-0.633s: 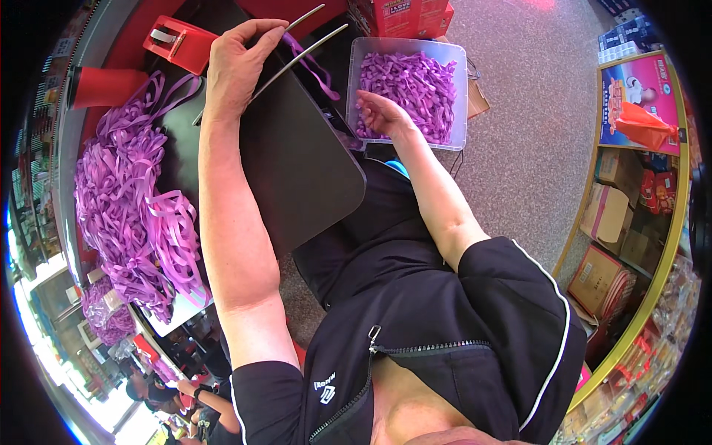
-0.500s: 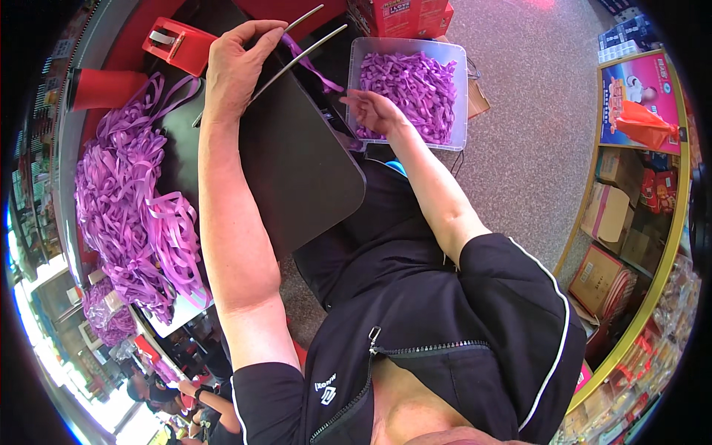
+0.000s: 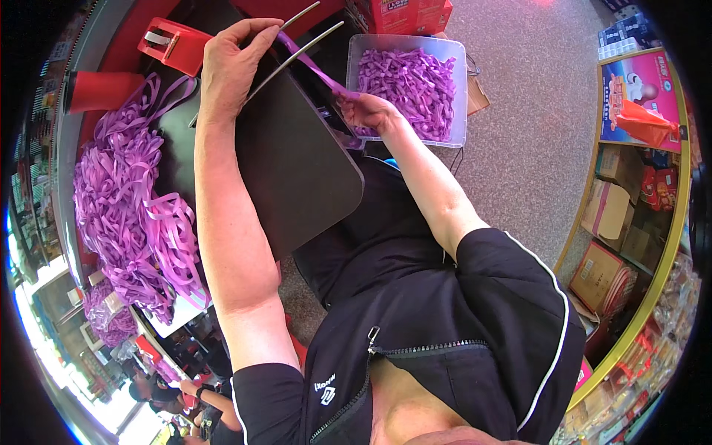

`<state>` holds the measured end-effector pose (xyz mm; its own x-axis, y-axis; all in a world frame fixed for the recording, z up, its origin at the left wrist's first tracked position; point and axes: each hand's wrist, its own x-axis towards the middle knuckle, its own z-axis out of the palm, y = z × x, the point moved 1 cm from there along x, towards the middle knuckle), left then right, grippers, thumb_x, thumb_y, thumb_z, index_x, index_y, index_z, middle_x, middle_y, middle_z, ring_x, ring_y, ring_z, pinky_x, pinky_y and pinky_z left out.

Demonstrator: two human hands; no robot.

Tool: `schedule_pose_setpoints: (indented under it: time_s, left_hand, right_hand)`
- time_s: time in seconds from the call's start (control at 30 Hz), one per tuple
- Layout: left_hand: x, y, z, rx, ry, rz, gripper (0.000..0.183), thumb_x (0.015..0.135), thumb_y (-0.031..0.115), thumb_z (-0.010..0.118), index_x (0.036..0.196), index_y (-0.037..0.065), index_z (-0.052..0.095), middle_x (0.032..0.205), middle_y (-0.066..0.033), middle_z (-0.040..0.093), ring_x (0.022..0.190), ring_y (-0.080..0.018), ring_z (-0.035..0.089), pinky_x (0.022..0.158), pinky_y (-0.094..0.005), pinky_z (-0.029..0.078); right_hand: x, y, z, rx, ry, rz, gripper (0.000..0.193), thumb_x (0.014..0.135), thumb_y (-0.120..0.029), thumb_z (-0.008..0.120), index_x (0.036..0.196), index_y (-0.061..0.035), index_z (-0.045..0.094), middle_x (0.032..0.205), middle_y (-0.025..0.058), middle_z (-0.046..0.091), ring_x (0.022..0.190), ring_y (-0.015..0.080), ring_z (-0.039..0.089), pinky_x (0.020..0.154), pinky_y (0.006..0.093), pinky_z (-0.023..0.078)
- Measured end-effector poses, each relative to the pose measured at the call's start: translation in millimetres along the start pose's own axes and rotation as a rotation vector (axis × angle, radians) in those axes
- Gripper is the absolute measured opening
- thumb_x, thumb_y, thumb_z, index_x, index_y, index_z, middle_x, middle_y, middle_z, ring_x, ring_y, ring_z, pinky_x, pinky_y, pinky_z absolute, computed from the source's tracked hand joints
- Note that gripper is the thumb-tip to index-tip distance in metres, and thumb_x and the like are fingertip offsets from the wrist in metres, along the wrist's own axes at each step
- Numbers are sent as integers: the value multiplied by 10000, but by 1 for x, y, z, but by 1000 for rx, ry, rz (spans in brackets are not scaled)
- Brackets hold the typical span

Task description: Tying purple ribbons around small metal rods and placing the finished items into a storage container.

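A purple ribbon strap point(image 3: 315, 68) stretches between my hands, above the dark tabletop's far edge. My left hand point(image 3: 236, 63) is closed in a pinch at its upper end, beside two thin metal rods point(image 3: 302, 53) that slant up and right past the fingers. Lower right, my right hand point(image 3: 368, 113) has its fingers curled around the strap's other end, partly hidden by the palm. It is beside a clear plastic bin point(image 3: 461, 89) filled with short purple ribbon pieces point(image 3: 408, 93).
A large heap of long purple ribbons point(image 3: 122, 215) lies left on the black table point(image 3: 304, 178). Farther back are a red tape dispenser point(image 3: 172, 46) and a red cylinder point(image 3: 104, 91). A shelf with boxes point(image 3: 604, 211) stands right. Another person's arm point(image 3: 219, 408) shows lower left.
My right hand has closed on the strap, which hung slack before and now runs straight between my hands. My left hand has shifted slightly left.
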<state>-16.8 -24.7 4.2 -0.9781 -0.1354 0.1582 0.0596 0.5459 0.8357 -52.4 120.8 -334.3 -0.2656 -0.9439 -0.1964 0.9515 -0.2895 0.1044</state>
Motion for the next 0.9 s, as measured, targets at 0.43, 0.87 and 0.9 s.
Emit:
schedule_pose_setpoints:
  time_s: [0.43,0.87,0.9]
  left_hand:
    - [-2,-3,0,-1,28,36,212,863,196,647,990,41,713,799,2,677,769,-61,582,749,-222,435]
    - [-2,-3,-3,46,12,26,188,886,129,634,1019,13,699,896,8,677,838,-48,583,781,-191,439]
    - [-3,-3,-4,60,13,37,187,890,139,632,1015,18,701,888,11,675,833,-48,581,778,-194,441]
  right_hand:
    - [-22,15,22,-1402,685,-659,229,853,-201,689,954,5,692,841,67,694,695,118,633,603,247,477]
    - [-48,28,14,-1492,565,-916,145,844,-83,668,880,-37,535,663,62,617,622,106,639,553,261,474]
    - [-54,30,16,-1566,535,-898,124,849,-78,655,889,-41,544,667,74,619,618,132,642,558,271,478]
